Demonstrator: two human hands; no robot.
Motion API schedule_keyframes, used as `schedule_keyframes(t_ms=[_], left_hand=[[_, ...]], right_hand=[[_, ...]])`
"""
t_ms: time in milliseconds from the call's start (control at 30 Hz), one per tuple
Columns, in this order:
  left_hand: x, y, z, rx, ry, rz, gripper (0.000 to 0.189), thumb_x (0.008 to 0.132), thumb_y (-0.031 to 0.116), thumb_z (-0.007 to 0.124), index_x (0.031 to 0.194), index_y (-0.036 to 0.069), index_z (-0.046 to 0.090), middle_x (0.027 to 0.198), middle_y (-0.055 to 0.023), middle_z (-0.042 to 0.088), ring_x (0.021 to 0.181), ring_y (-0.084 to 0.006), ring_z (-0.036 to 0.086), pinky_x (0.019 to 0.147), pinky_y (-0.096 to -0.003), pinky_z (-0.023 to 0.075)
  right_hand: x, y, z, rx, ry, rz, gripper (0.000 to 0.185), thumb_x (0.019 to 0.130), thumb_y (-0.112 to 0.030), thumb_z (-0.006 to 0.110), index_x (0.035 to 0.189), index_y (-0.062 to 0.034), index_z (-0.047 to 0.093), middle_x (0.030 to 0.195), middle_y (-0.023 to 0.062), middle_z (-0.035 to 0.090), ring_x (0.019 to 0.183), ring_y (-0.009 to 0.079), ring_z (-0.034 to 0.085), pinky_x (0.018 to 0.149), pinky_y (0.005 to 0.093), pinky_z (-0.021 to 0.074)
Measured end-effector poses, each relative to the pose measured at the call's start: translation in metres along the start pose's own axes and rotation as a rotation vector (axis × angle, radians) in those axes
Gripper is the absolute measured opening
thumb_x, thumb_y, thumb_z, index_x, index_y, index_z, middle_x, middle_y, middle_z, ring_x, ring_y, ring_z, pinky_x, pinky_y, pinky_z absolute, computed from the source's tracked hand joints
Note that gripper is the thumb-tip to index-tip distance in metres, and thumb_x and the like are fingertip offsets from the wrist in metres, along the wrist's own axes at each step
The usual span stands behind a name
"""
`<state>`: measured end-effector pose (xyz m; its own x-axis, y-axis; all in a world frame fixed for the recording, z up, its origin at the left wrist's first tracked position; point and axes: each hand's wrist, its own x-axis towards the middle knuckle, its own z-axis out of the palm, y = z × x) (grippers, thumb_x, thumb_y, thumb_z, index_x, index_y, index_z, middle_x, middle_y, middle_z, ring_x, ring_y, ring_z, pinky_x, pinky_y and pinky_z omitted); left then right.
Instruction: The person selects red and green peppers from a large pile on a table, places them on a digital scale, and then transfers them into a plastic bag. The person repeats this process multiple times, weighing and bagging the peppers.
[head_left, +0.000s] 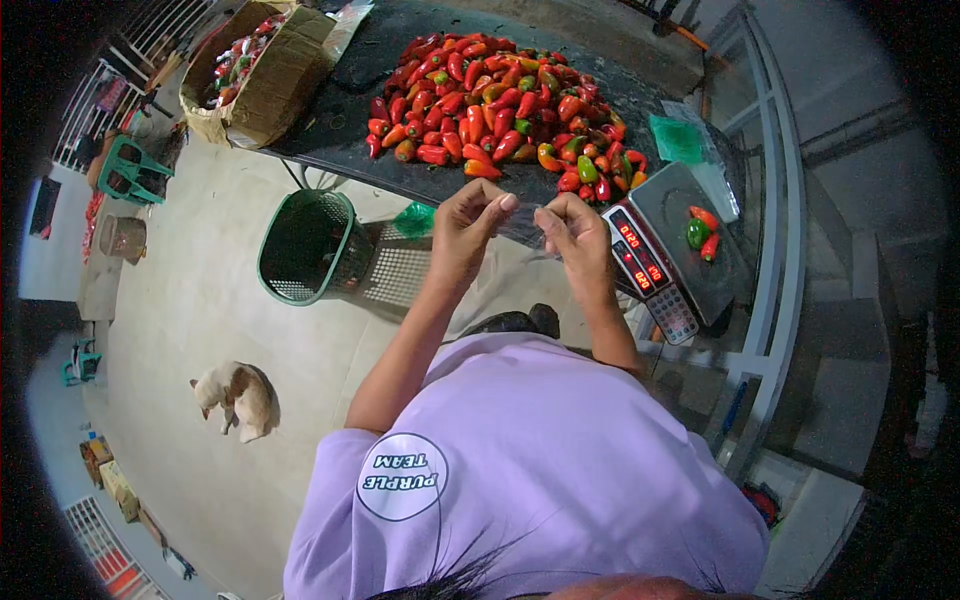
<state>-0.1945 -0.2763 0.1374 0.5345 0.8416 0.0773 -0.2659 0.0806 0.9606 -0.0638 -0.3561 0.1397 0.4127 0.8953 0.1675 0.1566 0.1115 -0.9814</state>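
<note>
My left hand (471, 229) and my right hand (576, 236) are raised in front of me at the table's near edge, a short gap apart. Each pinches thin clear plastic (525, 217), probably a bag, stretched between the fingertips. Beyond them a large heap of red peppers (480, 105), with some green and orange ones, lies on the dark table (345, 161). To the right, a digital scale (660, 232) with a lit red display holds a few peppers (703, 232) on its metal plate. Green plastic (676, 139) and clear plastic bags (716, 187) lie by the scale.
A cardboard box (289, 82) of wrapped peppers stands at the table's left end. A green plastic basket (315, 247) stands on the floor below the table. A white and brown cat (240, 397) sits on the floor at left. A metal-framed glass partition (780, 172) is at right.
</note>
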Motion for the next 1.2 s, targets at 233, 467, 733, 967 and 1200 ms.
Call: schedule_keyframes(t_ms=[233, 467, 733, 967, 1200], left_hand=[[0.004, -0.005, 0.005, 0.147, 0.109, 0.064, 0.036, 0.092, 0.026, 0.054, 0.064, 0.004, 0.048, 0.059, 0.0045, 0.04, 0.058, -0.0044, 0.034, 0.053, -0.0206, 0.0303], [0.007, 0.007, -0.004, 0.037, 0.084, 0.056, 0.029, 0.092, 0.03, 0.053, 0.072, 0.009, 0.048, 0.065, 0.0065, 0.04, 0.06, -0.0041, 0.035, 0.052, -0.0212, 0.0262], [0.005, -0.001, -0.007, 0.101, 0.126, 0.011, 0.034, 0.092, 0.033, 0.052, 0.067, 0.011, 0.044, 0.061, 0.007, 0.036, 0.056, -0.004, 0.031, 0.051, -0.0211, 0.0239], [0.004, 0.002, -0.011, 0.07, 0.134, 0.019, 0.034, 0.093, 0.032, 0.049, 0.067, 0.011, 0.046, 0.062, 0.0066, 0.038, 0.056, -0.0037, 0.031, 0.051, -0.0208, 0.0236], [0.002, 0.013, -0.006, 0.202, 0.091, 0.155, 0.025, 0.09, 0.024, 0.055, 0.085, 0.001, 0.06, 0.076, -0.001, 0.058, 0.074, -0.0094, 0.051, 0.066, -0.0247, 0.0404]], right_hand=[[0.0, 0.0, 0.006, 0.178, 0.016, 0.131, 0.027, 0.088, -0.022, 0.058, 0.067, -0.0054, 0.055, 0.055, -0.0033, 0.045, 0.049, 0.0042, 0.04, 0.046, 0.0202, 0.0334], [-0.001, -0.012, -0.002, 0.224, 0.073, 0.117, 0.017, 0.086, -0.018, 0.062, 0.075, -0.0054, 0.056, 0.063, -0.0048, 0.05, 0.058, 0.0034, 0.045, 0.049, 0.0195, 0.0314], [-0.001, -0.005, -0.003, 0.323, 0.122, 0.129, 0.016, 0.085, -0.021, 0.062, 0.081, -0.0058, 0.059, 0.061, -0.0039, 0.05, 0.053, 0.0044, 0.044, 0.051, 0.0184, 0.0363], [0.002, 0.0, -0.011, 0.298, 0.127, 0.053, 0.019, 0.087, -0.024, 0.061, 0.08, -0.0059, 0.059, 0.06, -0.0035, 0.049, 0.048, 0.0042, 0.04, 0.048, 0.0191, 0.0358], [-0.002, 0.0, -0.01, 0.157, 0.076, 0.133, 0.026, 0.086, -0.029, 0.062, 0.074, -0.0067, 0.06, 0.059, -0.0016, 0.053, 0.05, 0.0038, 0.045, 0.046, 0.02, 0.0338]])
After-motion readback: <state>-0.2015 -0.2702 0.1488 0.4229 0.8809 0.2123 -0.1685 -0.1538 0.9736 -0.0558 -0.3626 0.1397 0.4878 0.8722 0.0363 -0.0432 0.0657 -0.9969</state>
